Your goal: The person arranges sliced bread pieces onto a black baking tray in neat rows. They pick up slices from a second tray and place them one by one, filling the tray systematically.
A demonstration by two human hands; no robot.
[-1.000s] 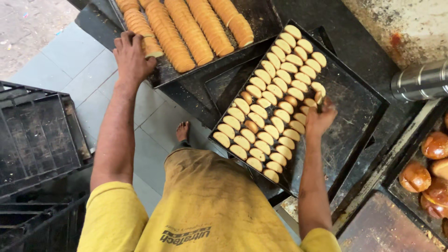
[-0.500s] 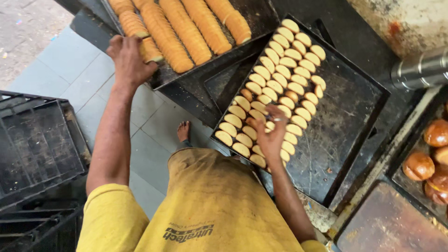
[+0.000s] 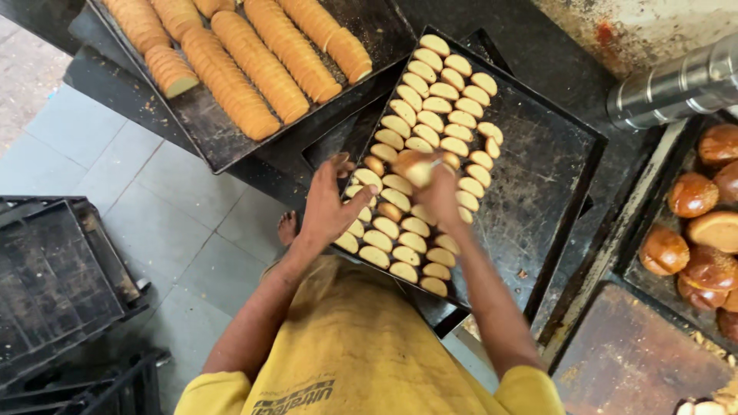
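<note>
Crates: I see dark plastic crates (image 3: 54,277) stacked on the grey tiled floor (image 3: 165,207), well apart from both hands.

Far tray: a dark baking tray (image 3: 231,150) carries long rows of golden rusk slices (image 3: 238,73) standing on edge. A second ago my left hand rested on those rows; it is off them now.

Left hand (image 3: 329,204): it has come across to the near tray (image 3: 538,177) and hovers open, fingers spread, over the lower left rows of pale oval biscuits (image 3: 430,115).

Right hand (image 3: 438,192): it has moved from the tray's right edge to the middle of the rows and is closed on a small stack of biscuits (image 3: 415,167), lifted just above the others.

What that means: I judge both hands are now working the same tray, gathering biscuits into stacks; most still lie flat in rows.

Right side: a metal pipe (image 3: 676,84) lies across the worktop (image 3: 638,361), with brown glazed buns (image 3: 696,223) in another tray, untouched.
</note>
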